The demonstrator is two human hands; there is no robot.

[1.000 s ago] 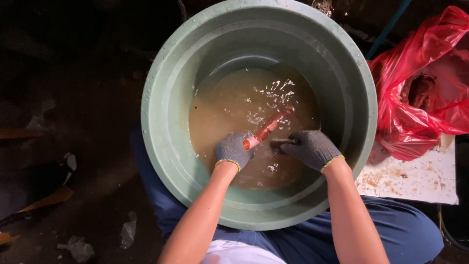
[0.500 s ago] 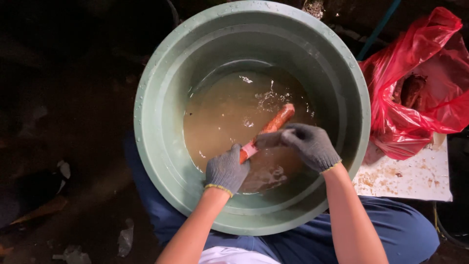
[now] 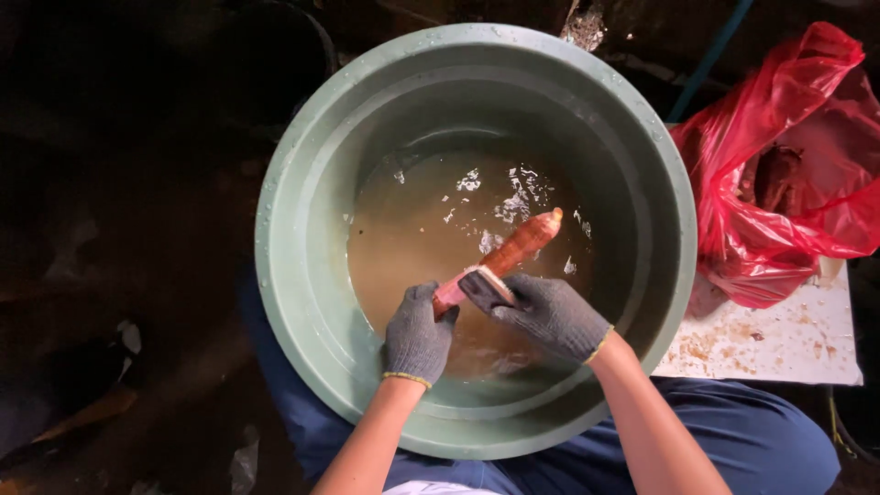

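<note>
Two gloved hands of mine work over a green tub [image 3: 302,229] of muddy water: my left hand [image 3: 417,335] grips the near end of an orange root [image 3: 513,249], held just above the water. My right hand [image 3: 545,312] closes around a small brush [image 3: 483,284] pressed against it. I judge the wet root could slip from my grip and splash into the murky water.
</note>
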